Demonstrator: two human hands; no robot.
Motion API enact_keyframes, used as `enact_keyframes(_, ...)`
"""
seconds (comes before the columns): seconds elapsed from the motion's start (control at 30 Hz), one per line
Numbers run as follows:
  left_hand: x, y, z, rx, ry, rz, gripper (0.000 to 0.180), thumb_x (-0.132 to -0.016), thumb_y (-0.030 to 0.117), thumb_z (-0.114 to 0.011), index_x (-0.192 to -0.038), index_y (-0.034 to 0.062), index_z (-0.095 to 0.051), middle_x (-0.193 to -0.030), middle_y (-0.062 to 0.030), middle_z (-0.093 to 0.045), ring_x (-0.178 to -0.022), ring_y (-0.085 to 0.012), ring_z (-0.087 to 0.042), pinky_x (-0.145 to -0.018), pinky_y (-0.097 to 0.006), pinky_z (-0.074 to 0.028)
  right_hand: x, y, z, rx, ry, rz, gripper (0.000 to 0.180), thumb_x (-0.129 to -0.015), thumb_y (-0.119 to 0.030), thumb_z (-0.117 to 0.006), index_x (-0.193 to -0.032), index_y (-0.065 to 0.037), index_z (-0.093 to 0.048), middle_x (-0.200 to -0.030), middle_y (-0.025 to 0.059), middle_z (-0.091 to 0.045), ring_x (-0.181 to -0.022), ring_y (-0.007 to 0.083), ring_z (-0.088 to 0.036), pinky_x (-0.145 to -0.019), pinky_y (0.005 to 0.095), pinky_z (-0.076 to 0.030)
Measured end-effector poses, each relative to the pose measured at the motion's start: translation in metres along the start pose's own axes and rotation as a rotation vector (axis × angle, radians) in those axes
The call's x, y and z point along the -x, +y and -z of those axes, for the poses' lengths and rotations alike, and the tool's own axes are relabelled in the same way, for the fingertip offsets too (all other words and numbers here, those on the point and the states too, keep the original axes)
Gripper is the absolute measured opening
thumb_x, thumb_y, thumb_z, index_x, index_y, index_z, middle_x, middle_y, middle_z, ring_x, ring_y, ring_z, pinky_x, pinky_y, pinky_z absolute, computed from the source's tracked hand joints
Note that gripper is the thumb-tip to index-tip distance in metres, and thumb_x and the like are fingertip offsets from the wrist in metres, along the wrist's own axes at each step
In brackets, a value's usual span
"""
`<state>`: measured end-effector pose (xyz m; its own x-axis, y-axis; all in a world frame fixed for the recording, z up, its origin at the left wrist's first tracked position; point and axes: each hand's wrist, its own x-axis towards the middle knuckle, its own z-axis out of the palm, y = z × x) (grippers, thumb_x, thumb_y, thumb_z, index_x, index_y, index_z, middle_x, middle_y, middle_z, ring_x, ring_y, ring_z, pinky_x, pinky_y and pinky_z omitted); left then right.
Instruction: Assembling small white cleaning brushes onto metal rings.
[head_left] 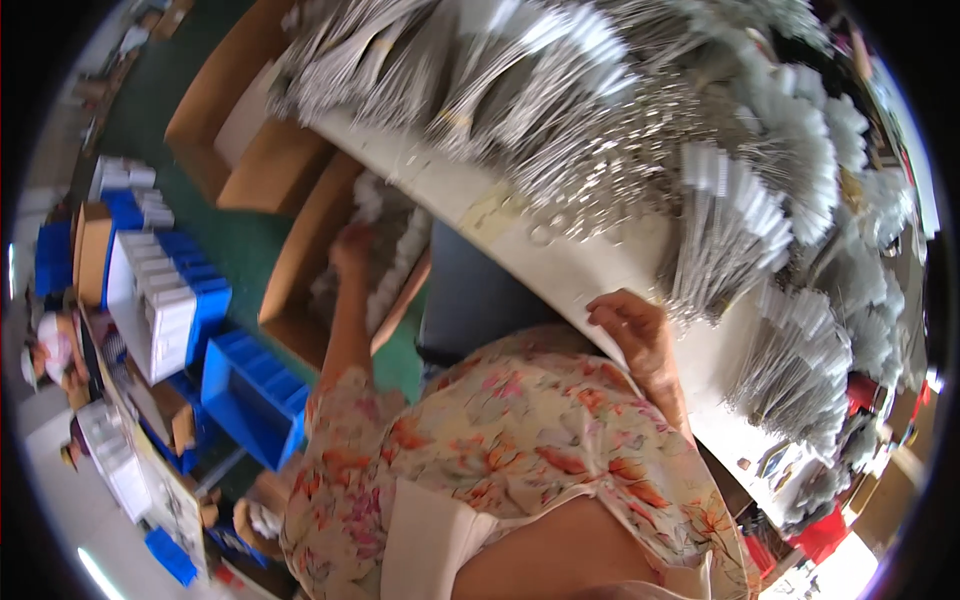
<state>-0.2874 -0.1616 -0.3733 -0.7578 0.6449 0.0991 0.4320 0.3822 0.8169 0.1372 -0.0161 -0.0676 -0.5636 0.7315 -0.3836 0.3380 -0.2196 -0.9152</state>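
Observation:
My left hand [352, 248] reaches down into a cardboard box [290, 285] on the left, beside bundles with white tufted ends [392, 272]. Its fingers are blurred and partly hidden, so I cannot make out whether it grips one. By the table's near edge, my right hand [635, 328] hovers with loosely bent fingers and nothing visible in them. Close to it on the white table [560, 270] lies a bundle of thin wire brushes [722, 235] with white bristle ends. More such bundles [540, 75] are heaped along the table, beside a pile of shiny wire loops [620, 150].
Another open cardboard box [235, 130] stands on the green floor, against the table. Blue bins [255, 395] and a white-and-blue stack [165, 300] are at the left. A dark stool-like surface [475, 295] sits under the table edge. Other people [58, 350] are far left.

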Motion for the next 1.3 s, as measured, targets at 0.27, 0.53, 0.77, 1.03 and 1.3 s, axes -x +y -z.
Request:
enact_keyframes(0.27, -0.125, 0.376, 0.040, 0.372, 0.191, -0.445, 0.019, -0.091, 0.010, -0.048, -0.103, -0.0029, -0.056, -0.100, -0.0100, -0.060, -0.087, -0.0163, -0.058, -0.080, -0.026, -0.046, -0.013, -0.012, 0.040, -0.062, -0.048, 0.247, 0.012, -0.082, -0.007, -0.062, -0.092, -0.001, -0.064, -0.085, 0.0090, -0.065, -0.079, 0.0146, -0.062, -0.071, 0.0271, -0.049)
enact_keyframes(0.53, -0.302, 0.474, -0.169, -0.219, -0.344, -0.756, 0.027, -0.082, 0.021, -0.058, -0.101, 0.0018, -0.061, -0.096, -0.0149, -0.065, -0.091, -0.0269, -0.062, -0.081, -0.034, -0.047, -0.011, -0.052, 0.143, 0.001, 0.376, 0.409, 0.013, -0.084, -0.005, -0.057, -0.095, 0.002, -0.062, -0.085, 0.0060, -0.062, -0.076, 0.0097, -0.058, -0.066, 0.0230, -0.047)
enact_keyframes(0.77, -0.309, 0.488, -0.226, -0.757, -0.219, -0.668, 0.026, -0.080, 0.028, -0.059, -0.090, 0.0044, -0.064, -0.093, -0.0174, -0.063, -0.091, -0.0336, -0.059, -0.079, -0.042, -0.046, -0.061, -0.060, 0.243, 0.317, 0.685, 0.334, 0.015, -0.085, -0.008, -0.057, -0.096, 0.001, -0.063, -0.072, 0.0039, -0.062, -0.061, 0.0084, -0.057, -0.058, 0.0227, -0.047)
enact_keyframes(1.03, -0.303, 0.506, -0.213, -0.459, -0.018, -0.553, 0.027, -0.080, 0.031, -0.059, -0.087, 0.0054, -0.061, -0.087, -0.0136, -0.065, -0.084, -0.0301, -0.062, -0.072, -0.039, -0.047, -0.148, -0.072, 0.285, 0.531, 0.958, 0.354, 0.028, -0.077, -0.027, -0.061, -0.081, -0.001, -0.066, -0.066, 0.0143, -0.063, -0.062, 0.0239, -0.063, -0.062, 0.0340, -0.049)
enact_keyframes(1.3, -0.202, 0.555, -0.276, -0.189, -0.533, -0.697, 0.033, -0.078, 0.036, -0.062, -0.090, 0.0051, -0.063, -0.087, -0.0143, -0.066, -0.083, -0.0273, -0.063, -0.072, -0.036, -0.048, -0.162, -0.070, 0.294, 0.535, 0.823, 0.151, 0.026, -0.072, -0.028, -0.067, -0.076, -0.002, -0.067, -0.064, 0.0092, -0.064, -0.058, 0.0191, -0.062, -0.059, 0.0327, -0.049)
